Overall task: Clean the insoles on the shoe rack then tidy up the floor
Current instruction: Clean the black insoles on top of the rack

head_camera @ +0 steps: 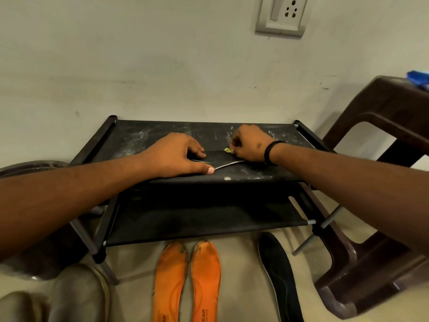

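Scrubbing a dark flat insole that lies on the top shelf of the black fabric-and-tube shoe rack. The left hand presses flat on the insole's end, fingers straight, thumb at its pale edge. The right hand has fingers curled, pinching a small yellow-green scrap of cloth or sponge against the insole just beside the left fingertips. Step looks like cleaning, probably mid-task. Next move likely calls for wiping along the insole while the left hand pins it. Below the grip, on the floor: a pair of dirty orange foam insoles and a black insole with a pale rim. Printing on an orange heel reads "EAR", the rest cut off.
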Available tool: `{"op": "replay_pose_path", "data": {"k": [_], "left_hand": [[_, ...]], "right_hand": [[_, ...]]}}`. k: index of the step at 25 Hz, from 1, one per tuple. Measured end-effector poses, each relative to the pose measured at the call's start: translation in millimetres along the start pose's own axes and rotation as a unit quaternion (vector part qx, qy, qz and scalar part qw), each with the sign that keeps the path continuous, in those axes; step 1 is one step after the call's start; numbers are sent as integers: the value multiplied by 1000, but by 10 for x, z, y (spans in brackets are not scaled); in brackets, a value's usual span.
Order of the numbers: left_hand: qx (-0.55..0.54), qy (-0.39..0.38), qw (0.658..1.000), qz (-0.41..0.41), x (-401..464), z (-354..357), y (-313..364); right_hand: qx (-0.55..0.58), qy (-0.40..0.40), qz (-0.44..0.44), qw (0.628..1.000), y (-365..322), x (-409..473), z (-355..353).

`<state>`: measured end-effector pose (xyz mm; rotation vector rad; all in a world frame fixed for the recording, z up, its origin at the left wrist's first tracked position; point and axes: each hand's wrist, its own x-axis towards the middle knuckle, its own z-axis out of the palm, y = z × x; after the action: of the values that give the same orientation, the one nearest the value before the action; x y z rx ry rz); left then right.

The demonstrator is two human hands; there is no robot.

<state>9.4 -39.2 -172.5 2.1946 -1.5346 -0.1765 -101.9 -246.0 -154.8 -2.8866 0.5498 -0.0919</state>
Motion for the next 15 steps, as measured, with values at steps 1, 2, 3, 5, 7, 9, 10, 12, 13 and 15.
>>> {"op": "replay_pose_path", "data": {"k": [1, 2, 3, 5, 7, 9, 10, 12, 13, 15], "left_hand": [[-1, -1, 1000, -1, -2, -1, 5], [-2, -1, 1000, -1, -1, 0, 12], [-1, 1, 1000, 0, -1, 3, 14], [-1, 3, 1000, 2, -4, 6, 7], [-4, 4, 1000, 3, -11, 2, -7], [-7, 4, 1000, 1, -15, -5, -14], [-9, 3, 1000, -1, -15, -5, -9], [-14, 4, 1000, -1, -16, 1, -8], [-15, 6, 1000, 2, -14, 4, -5], [-13, 9, 1000, 4, -10, 2, 13]], "right_hand": [[-14, -5, -4, 1000, 41, -5, -39], [-33, -2, 2, 999, 98, -9, -89], [-53, 5, 13, 999, 165, -19, -139], [-71, 3, 29, 997, 287, -54, -207], [-60, -5, 27, 998, 346, -122, -220], [-37, -2, 14, 999, 367, -195, -221], [-24, 4, 11, 1000, 381, -220, -224], [-6, 15, 9, 1000, 407, -246, -233], [-2, 23, 8, 1000, 410, -250, -238], [3, 58, 2, 998, 386, -238, -261]]}}
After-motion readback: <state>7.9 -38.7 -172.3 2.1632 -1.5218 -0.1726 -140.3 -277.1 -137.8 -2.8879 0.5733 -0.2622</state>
